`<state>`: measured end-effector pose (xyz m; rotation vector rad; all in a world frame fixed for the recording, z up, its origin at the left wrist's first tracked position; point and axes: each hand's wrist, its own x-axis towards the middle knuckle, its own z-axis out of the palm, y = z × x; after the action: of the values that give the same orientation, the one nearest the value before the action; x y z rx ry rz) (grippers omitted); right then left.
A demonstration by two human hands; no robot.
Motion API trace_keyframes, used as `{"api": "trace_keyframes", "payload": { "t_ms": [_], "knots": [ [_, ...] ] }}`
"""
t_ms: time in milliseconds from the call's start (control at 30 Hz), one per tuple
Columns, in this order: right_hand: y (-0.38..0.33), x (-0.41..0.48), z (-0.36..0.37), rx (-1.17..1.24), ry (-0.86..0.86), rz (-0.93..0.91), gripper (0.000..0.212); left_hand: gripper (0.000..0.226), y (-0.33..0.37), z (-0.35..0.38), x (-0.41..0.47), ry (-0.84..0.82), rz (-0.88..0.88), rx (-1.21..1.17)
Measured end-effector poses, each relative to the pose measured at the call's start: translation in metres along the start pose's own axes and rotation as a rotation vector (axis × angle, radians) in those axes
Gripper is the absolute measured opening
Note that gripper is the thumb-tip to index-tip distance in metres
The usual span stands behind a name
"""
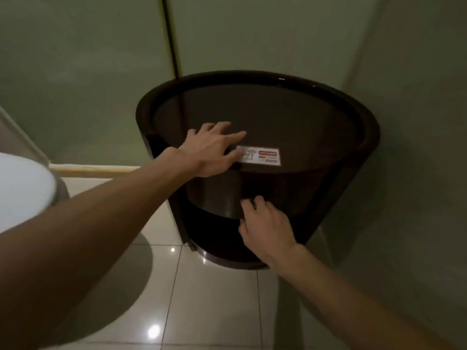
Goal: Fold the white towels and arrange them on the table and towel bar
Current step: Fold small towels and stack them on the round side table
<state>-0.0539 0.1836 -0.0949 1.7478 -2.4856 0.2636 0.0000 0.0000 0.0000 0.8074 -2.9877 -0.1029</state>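
A dark round side table (290, 79) with a raised rim stands against the wall. My left hand (214, 150) lies flat on its glossy top with fingers spread, its fingertips touching a white and red WiFi sticker (265, 155). My right hand (265, 223) is at the table's curved front, fingers curled at the lower edge of the dark front band, holding nothing that I can see. No towel or towel bar is in view.
A white rounded surface (22, 188) fills the left edge. Glossy pale floor tiles (214, 299) lie below. Greenish wall panels (88, 72) stand behind the table, with a dark vertical seam (170, 36) and a wall corner to the right.
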Motion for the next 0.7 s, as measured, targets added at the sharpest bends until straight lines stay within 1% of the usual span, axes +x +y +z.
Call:
{"api": "trace_keyframes", "payload": {
  "t_ms": [33,133,267,400,533,700],
  "knots": [
    [0.000,0.003,0.004,-0.003,0.039,-0.004,0.030,0.057,0.001,0.005,-0.001,-0.015,0.005,0.023],
    [0.002,0.012,0.010,0.008,0.154,-0.004,0.022,0.056,0.001,0.017,0.003,0.011,-0.009,0.041],
    [0.004,0.012,0.014,0.005,0.234,-0.046,0.016,0.056,-0.002,0.017,0.009,0.016,-0.020,0.055],
    [0.005,0.014,0.015,0.014,0.265,-0.060,0.018,0.058,0.000,0.016,0.009,0.011,-0.032,0.061],
    [0.003,0.011,0.017,-0.004,0.263,-0.076,0.020,0.054,0.000,0.015,0.008,0.020,-0.051,0.076],
    [0.000,0.003,0.016,-0.007,0.271,-0.094,0.017,0.054,-0.001,0.017,0.006,0.018,-0.055,0.071]
  ]
}}
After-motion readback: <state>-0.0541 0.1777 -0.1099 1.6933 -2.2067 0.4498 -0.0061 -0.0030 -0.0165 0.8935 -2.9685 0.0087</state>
